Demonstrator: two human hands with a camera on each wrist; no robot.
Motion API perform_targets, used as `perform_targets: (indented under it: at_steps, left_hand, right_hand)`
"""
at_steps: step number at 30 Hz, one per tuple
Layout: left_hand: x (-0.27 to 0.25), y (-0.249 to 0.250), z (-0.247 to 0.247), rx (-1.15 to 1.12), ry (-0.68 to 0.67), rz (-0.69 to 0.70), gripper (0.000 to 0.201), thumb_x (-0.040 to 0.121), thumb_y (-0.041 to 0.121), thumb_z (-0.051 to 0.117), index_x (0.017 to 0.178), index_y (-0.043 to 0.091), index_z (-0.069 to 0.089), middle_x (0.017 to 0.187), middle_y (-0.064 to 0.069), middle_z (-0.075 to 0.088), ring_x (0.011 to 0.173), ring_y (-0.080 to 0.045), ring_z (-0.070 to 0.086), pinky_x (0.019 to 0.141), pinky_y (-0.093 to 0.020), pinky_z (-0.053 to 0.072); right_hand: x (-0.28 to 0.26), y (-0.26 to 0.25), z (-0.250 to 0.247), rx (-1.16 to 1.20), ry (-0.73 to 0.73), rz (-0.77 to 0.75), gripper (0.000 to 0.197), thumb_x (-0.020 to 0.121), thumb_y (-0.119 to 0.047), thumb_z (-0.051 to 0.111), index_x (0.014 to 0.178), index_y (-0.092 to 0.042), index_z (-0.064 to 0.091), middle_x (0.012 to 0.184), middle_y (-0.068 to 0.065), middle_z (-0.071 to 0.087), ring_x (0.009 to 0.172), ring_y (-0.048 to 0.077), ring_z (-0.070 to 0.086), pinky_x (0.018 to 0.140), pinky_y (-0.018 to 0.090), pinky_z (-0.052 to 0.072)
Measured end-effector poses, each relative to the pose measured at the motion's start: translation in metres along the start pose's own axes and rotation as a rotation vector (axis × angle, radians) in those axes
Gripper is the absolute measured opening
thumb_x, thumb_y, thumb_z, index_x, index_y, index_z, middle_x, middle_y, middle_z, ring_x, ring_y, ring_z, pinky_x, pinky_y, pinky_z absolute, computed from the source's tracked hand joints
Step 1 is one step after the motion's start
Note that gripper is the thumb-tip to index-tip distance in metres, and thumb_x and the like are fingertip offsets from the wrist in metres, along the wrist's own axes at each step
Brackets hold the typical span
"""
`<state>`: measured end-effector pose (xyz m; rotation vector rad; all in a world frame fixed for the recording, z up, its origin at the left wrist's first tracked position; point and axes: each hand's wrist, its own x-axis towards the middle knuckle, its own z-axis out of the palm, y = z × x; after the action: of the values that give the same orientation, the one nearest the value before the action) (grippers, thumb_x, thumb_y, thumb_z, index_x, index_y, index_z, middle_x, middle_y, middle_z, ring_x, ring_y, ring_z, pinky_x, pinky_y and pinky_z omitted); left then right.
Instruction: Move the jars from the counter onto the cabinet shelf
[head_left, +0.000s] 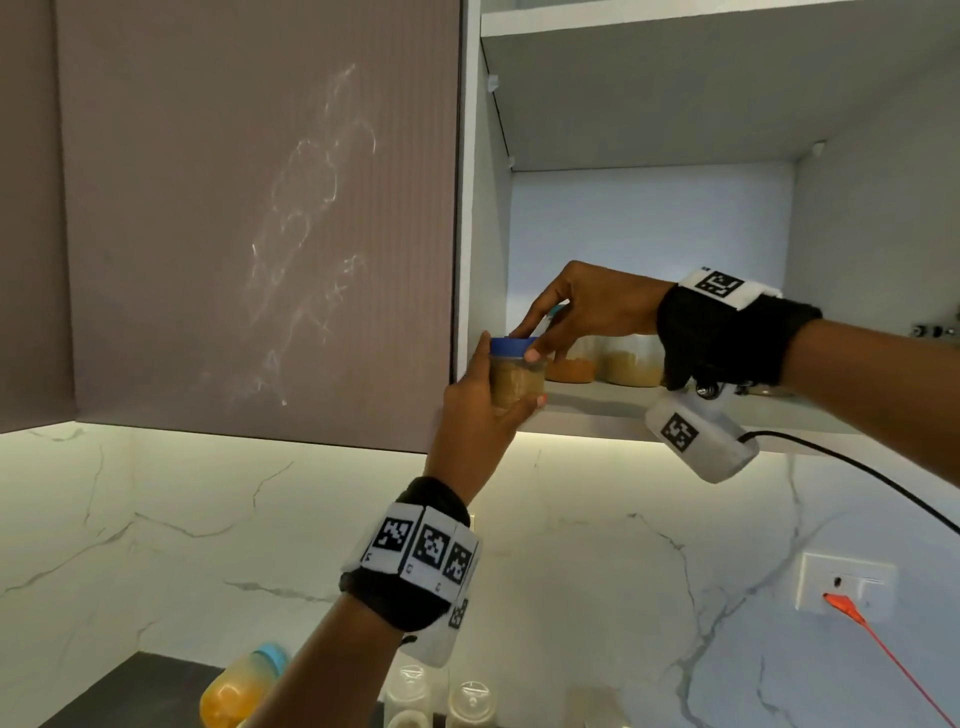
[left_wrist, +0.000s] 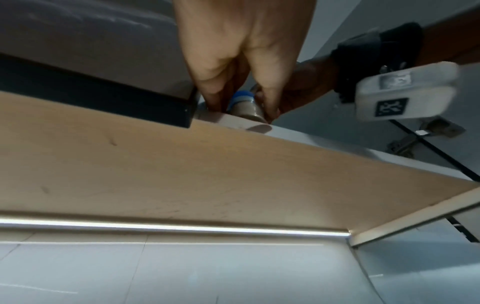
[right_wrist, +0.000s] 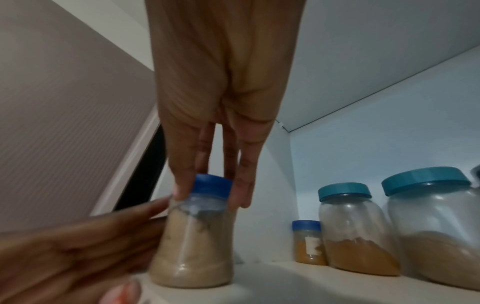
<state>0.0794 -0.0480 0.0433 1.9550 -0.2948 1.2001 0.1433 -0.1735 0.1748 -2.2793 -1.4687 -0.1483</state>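
Shelf (right_wrist: 298, 273) edge: your left hand (head_left: 475, 415) wraps the jar (head_left: 518, 375), right hand (head_left: 582, 312) pinches its lid (right_wrist: 213, 185) to steady placement.

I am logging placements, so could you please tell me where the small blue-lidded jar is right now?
In the head view the small blue-lidded jar is at the front left corner of the cabinet shelf, held by the left hand and right hand, left of the jars already shelved.

Closed ribbed grey door (head_left: 254, 218) left of the open cabinet. Lit strip (left_wrist: 182, 227) glowing beneath. Below, veined marble wall (head_left: 597, 561) with white socket (head_left: 847, 587), orange cord (head_left: 883, 644) plugged in and trailing down right. Black cable (head_left: 857, 467) crossing the wall at right
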Motion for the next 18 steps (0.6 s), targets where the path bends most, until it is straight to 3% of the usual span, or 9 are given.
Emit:
perform_targets:
  at_steps: [3,5,8,12,14,16,18]
  left_hand:
    - [-0.01,-0.015,0.003,0.148,-0.036,0.013,0.057,0.088,0.032,0.053,0.137,0.015,0.03,0.12,-0.005,0.055,0.105,-0.014,0.053,0.092,-0.022,0.04]
    - [-0.017,-0.023,0.003,0.258,-0.052,0.042,0.044,0.091,0.026,0.05,0.132,0.012,0.04,0.134,-0.008,0.05,0.122,-0.02,0.047,0.101,-0.024,0.034]
    - [-0.022,-0.028,0.002,0.312,-0.056,0.09,0.037,0.091,0.02,0.049,0.125,0.007,0.049,0.133,-0.011,0.052,0.124,-0.022,0.047,0.102,-0.022,0.031]
    - [-0.019,-0.03,0.0,0.281,-0.061,0.104,0.036,0.09,0.019,0.049,0.124,0.006,0.051,0.131,-0.012,0.054,0.125,-0.022,0.046,0.101,-0.017,0.026]
    - [-0.021,-0.031,0.001,0.277,-0.064,0.119,0.047,0.09,0.036,0.039,0.124,0.005,0.051,0.132,-0.012,0.054,0.126,-0.018,0.045,0.101,-0.015,0.023]
    - [-0.022,-0.03,0.001,0.234,-0.068,0.123,0.075,0.076,0.056,0.023,0.123,0.006,0.051,0.131,-0.011,0.054,0.123,-0.012,0.043,0.101,-0.014,0.022]
    - [-0.021,-0.033,0.002,0.228,-0.052,0.151,0.083,0.07,0.059,0.019,0.122,0.005,0.052,0.13,-0.012,0.055,0.123,-0.017,0.046,0.101,-0.017,0.024]
  right_hand:
    - [0.013,0.001,0.002,-0.072,-0.024,0.041,0.03,0.081,-0.013,0.068,0.11,-0.006,0.068,0.09,-0.002,0.07,0.064,0.004,0.067,0.075,0.021,0.056]
    - [0.028,0.004,0.002,-0.196,-0.071,0.08,0.034,0.085,-0.01,0.064,0.118,-0.002,0.063,0.108,0.009,0.068,0.082,0.017,0.068,0.078,0.024,0.055]
    - [0.055,0.013,0.004,-0.384,-0.169,0.203,0.039,0.091,-0.008,0.054,0.13,-0.003,0.053,0.126,0.018,0.06,0.107,0.031,0.061,0.084,0.031,0.052]
    - [0.088,0.024,0.011,-0.531,-0.25,0.335,0.041,0.094,-0.003,0.047,0.134,-0.001,0.046,0.131,0.021,0.054,0.101,0.027,0.057,0.098,0.035,0.048]
    - [0.102,0.029,0.015,-0.6,-0.259,0.383,0.04,0.094,-0.005,0.046,0.134,-0.001,0.046,0.131,0.021,0.054,0.097,0.025,0.056,0.101,0.037,0.047]
    - [0.112,0.033,0.016,-0.659,-0.288,0.414,0.04,0.094,-0.008,0.047,0.133,-0.001,0.047,0.13,0.02,0.055,0.103,0.027,0.058,0.102,0.039,0.046]
    - [0.119,0.035,0.013,-0.713,-0.295,0.409,0.04,0.092,-0.009,0.052,0.131,-0.002,0.05,0.121,0.017,0.059,0.107,0.03,0.059,0.099,0.038,0.047]
